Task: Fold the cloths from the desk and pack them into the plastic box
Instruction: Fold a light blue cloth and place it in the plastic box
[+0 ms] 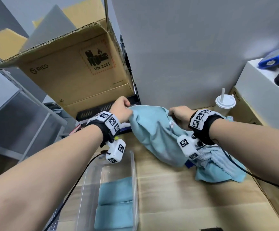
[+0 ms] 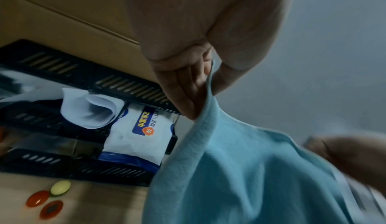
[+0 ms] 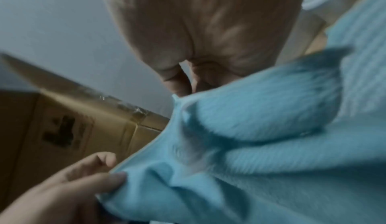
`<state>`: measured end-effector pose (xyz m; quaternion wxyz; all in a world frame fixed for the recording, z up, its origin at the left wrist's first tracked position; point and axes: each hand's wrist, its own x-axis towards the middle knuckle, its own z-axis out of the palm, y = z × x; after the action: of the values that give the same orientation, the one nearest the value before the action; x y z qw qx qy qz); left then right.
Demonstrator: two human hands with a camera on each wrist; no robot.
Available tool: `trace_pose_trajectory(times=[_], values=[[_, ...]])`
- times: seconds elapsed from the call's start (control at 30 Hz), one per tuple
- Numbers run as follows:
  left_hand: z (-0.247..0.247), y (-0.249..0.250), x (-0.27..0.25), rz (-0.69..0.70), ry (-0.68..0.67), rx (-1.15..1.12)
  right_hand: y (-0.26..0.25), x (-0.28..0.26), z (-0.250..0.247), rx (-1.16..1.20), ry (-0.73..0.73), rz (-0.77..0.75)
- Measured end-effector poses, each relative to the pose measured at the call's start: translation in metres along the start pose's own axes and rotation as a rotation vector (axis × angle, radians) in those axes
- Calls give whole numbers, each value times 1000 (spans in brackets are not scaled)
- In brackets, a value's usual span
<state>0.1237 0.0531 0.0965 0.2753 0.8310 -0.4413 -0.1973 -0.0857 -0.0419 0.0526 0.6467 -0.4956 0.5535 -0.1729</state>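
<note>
While the clear plastic box [image 1: 133,170] runs off the bottom edge at the left, folded blue cloths [image 1: 113,202] lie inside it. Above it the left hand [image 1: 121,108] pinches one top corner of a light blue cloth [image 1: 153,135]; the right hand [image 1: 179,114] grips the other, fingers partly buried in fabric. More cloths [image 1: 218,165] sit heaped on the desk [image 1: 185,197] beneath the right wrist.

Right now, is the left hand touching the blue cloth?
Touching. The left wrist view shows the left hand pinching the edge of the blue cloth between thumb and fingers.
</note>
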Motion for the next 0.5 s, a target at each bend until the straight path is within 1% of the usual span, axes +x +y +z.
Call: trace_pose_trajectory(times=[0.07, 0.13, 0.17, 0.23, 0.27, 0.37, 0.43, 0.5], values=[[8, 11, -8, 168, -92, 34, -4, 1, 4, 124, -24, 64], [16, 24, -18, 302, -222, 79, -9, 2, 8, 217, -55, 88], [19, 31, -22, 336, -289, 119, -11, 2, 9, 259, -55, 102], [26, 42, -29, 325, -378, 183, -13, 3, 10, 305, -43, 122], [29, 44, -30, 301, -383, 199, -14, 3, 11, 327, -41, 127], [33, 48, -29, 246, -339, 172, -15, 3, 12, 367, -55, 138], [35, 48, -29, 265, -275, 191, -19, 3, 11, 355, 4, 146], [34, 50, -31, 322, -217, 258, -22, 6, 8, 373, 73, 125]])
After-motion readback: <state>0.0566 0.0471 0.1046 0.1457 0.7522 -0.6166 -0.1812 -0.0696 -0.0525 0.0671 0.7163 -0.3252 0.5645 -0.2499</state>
